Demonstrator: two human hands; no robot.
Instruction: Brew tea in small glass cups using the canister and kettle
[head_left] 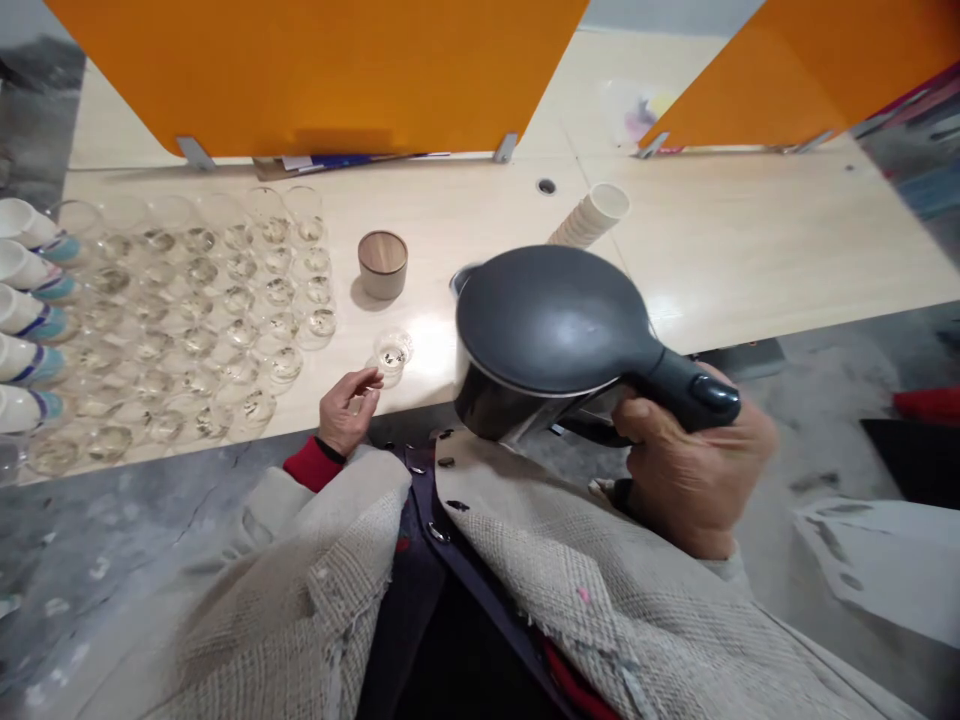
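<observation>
The person wears a pale checked coat (525, 520) over grey floor (172, 530). The right hand (690, 470) has its grip wrapped tight around the handle of one black kettle (551, 320), held up over the near edge of the worktop (465, 215). The left hand (346, 412), in a red cuff (311, 465), is at the near edge; its grip is loose and holds nothing, with the fingers a bit bent. Just beside it is one small clear cup (393, 353) with dark bits inside. It is too hard to tell if they touch.

A bit farther in stands one round tin (382, 265) with a wood-look lid. Many clear cups (199, 340), too many to count surely, stand in rows near the left end. Past them, at that end, five white cups with blue bottoms (30, 328) make a line; their print is too small to read. One stack of pale cups (592, 213) is toward the far edge, near one round hole (546, 186). Two orange panels (330, 70) stand along the far edge.
</observation>
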